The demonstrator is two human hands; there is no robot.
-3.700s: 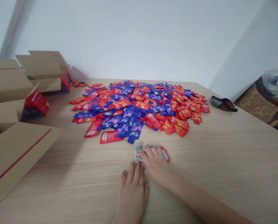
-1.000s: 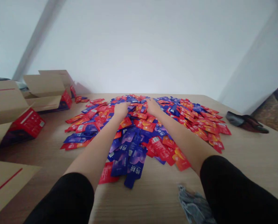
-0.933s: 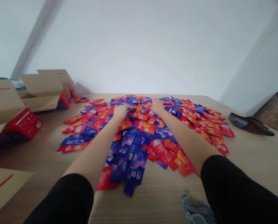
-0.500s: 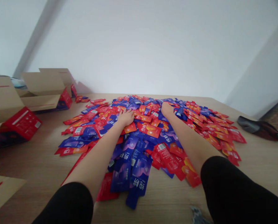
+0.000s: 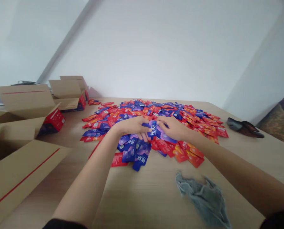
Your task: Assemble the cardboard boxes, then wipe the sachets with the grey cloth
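Note:
In the head view, a purple sachet [image 5: 159,131] with white lettering is held sideways between my two hands, above the near part of a pile. My left hand [image 5: 135,126] grips its left end, thumb on top and fingers beneath. At its upper right edge, my right hand [image 5: 172,127] pinches it between thumb and fingers. Whether more sachets lie behind it I cannot tell. Under and beyond the hands spreads the wide heap of red-orange sachets [image 5: 192,115] and purple sachets [image 5: 129,152].
Open cardboard boxes [image 5: 27,128] with red and purple printed sides stand along the left. A crumpled grey-blue cloth [image 5: 204,198] lies at the near right. A dark, shiny object [image 5: 245,128] rests by the right edge. Behind the table rises a white wall [image 5: 156,51].
Both hands have come back from the pile toward me and together, now holding a purple sachet. The view has shifted, showing more of the boxes and the cloth.

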